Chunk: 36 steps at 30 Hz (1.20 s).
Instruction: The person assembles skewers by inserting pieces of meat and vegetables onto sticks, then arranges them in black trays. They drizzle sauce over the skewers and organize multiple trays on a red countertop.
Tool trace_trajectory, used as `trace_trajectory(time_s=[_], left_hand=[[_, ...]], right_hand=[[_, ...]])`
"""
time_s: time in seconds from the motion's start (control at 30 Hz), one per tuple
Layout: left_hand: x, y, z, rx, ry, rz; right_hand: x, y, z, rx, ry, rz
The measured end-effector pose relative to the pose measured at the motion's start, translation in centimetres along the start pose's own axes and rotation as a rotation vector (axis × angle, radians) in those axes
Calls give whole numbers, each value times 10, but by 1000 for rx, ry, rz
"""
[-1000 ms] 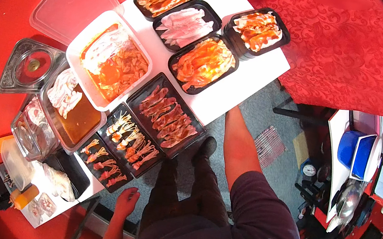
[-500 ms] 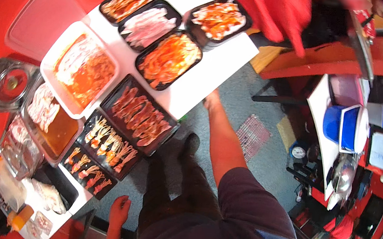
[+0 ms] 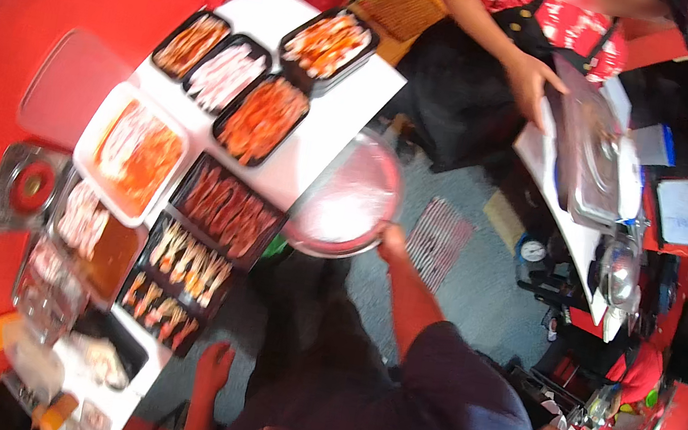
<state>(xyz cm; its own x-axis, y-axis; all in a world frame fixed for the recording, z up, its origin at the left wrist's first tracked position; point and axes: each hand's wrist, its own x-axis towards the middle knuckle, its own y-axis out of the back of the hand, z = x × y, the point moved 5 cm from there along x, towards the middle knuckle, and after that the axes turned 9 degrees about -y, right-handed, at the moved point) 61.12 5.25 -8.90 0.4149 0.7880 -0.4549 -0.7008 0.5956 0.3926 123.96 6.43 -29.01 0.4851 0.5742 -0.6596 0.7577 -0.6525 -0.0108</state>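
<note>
My right hand (image 3: 392, 242) is closed on the rim of a round silvery metal tray (image 3: 348, 202). The tray is partly behind the white table's right edge, above the floor. My left hand (image 3: 215, 364) hangs by my side near the table's front, loosely curled with fingers a little apart and nothing visible in it. Nearest to it, black trays on the table hold small skewered bundles (image 3: 191, 263) and dark meat strips (image 3: 229, 210). Beyond them stands a white tub (image 3: 171, 188) of meat in red sauce.
Several black trays of sliced meat (image 3: 260, 121) fill the white table's (image 3: 319, 144) far end. At its left are clear containers (image 3: 51, 277) and a metal pan (image 3: 29, 188). Across the aisle, another person's hand (image 3: 531, 87) is at a large clear-lidded container (image 3: 592, 155).
My right hand has brought the round metal tray into view beside the table's edge. The view has shifted, and the other person now shows at upper right with the clear-lidded container.
</note>
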Motion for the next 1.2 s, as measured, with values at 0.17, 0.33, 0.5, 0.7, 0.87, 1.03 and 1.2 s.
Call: trace_trajectory(time_s=[0.17, 0.33, 0.5, 0.7, 0.87, 1.03, 1.2], left_hand=[[-8, 53, 18, 112, 14, 104], [-5, 63, 11, 42, 16, 72], [0, 49, -10, -451, 233, -6], [84, -5, 78, -883, 195, -41], [139, -35, 83, -1044, 254, 13], [135, -40, 80, -1070, 303, -14], [119, -44, 84, -1029, 264, -76]], right_hand=[[-133, -5, 42, 324, -321, 57], [-263, 47, 33, 451, -367, 48], [-329, 48, 18, 493, -299, 119], [-338, 17, -7, 528, -260, 150], [-337, -4, -41, 512, -196, 161], [-340, -21, -70, 555, -150, 159], [-317, -20, -78, 546, -102, 153]])
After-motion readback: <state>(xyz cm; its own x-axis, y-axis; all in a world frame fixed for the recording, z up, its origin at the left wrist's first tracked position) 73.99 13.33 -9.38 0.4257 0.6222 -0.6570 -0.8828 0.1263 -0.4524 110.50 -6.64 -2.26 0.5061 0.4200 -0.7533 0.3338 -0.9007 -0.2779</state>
